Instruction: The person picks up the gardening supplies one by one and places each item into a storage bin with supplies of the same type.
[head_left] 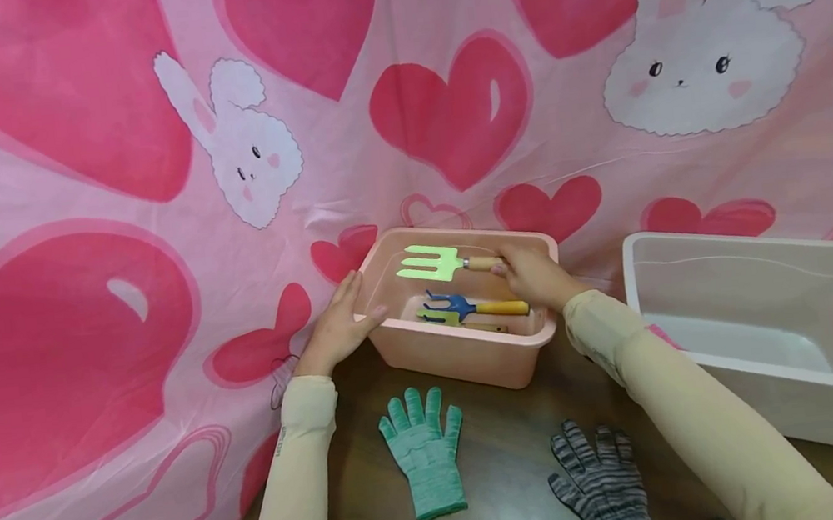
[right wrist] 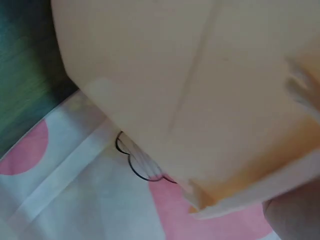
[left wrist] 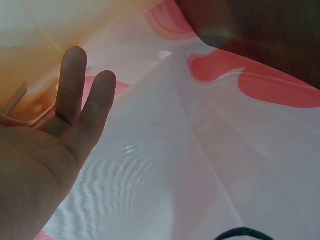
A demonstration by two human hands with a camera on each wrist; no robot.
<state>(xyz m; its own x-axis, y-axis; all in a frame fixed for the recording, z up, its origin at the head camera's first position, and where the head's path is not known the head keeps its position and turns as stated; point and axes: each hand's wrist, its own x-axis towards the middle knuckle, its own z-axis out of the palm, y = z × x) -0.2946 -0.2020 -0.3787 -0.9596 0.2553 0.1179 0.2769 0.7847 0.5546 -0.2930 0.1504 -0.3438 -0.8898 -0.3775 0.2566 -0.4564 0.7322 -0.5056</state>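
My right hand (head_left: 534,276) grips the wooden handle of a light green garden hand fork (head_left: 435,264), whose tines point left over the peach plastic bin (head_left: 456,358). Inside that bin lie a blue hand fork (head_left: 454,302) with a yellow handle and, partly under it, a yellow-green hand tool (head_left: 439,316) with a wooden handle. At the bin's left end, my left hand (head_left: 336,326) touches the rim, its thumb reaching over the front corner. Two of its fingers (left wrist: 72,82) extend fairly straight in the left wrist view. The right wrist view mostly shows the bin's outer wall (right wrist: 145,75).
A green knit glove (head_left: 426,456) lies flat in front of the bin on the dark table (head_left: 508,469). To its right is a grey striped glove (head_left: 603,480). A larger white bin (head_left: 767,377) stands at right. Heart-and-bunny cloth (head_left: 347,166) hangs behind and at left.
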